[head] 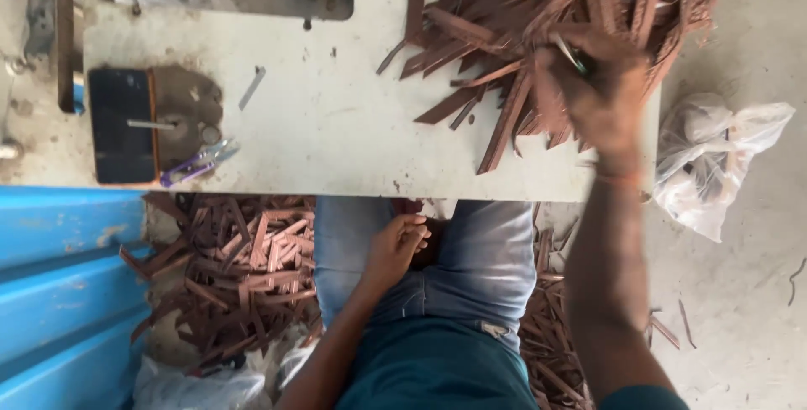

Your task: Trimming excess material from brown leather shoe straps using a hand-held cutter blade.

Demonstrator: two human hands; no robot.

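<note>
Right hand (601,95) is out over the far right part of the worn white table (336,124), back of hand toward the camera, lying on the heap of thin brown strips (504,31). The heap sits directly under the hand and spreads far and left of it. The strips are long and narrow and lie crisscross, many with their long axis running near-left to far-right. A small metal-looking tool (573,55) pokes out at the fingers; the hand looks closed around it, but the grip is partly blurred. Whether the fingers also pinch a strip, cannot tell.

Left hand (399,246) rests low on the blue-jeaned lap (487,250), below the near table edge, fingers loosely curled, holding nothing visible. The right hand is clearly nearer the heap; the left is well apart from it.

More brown strips on the floor (244,275), near left.
</note>
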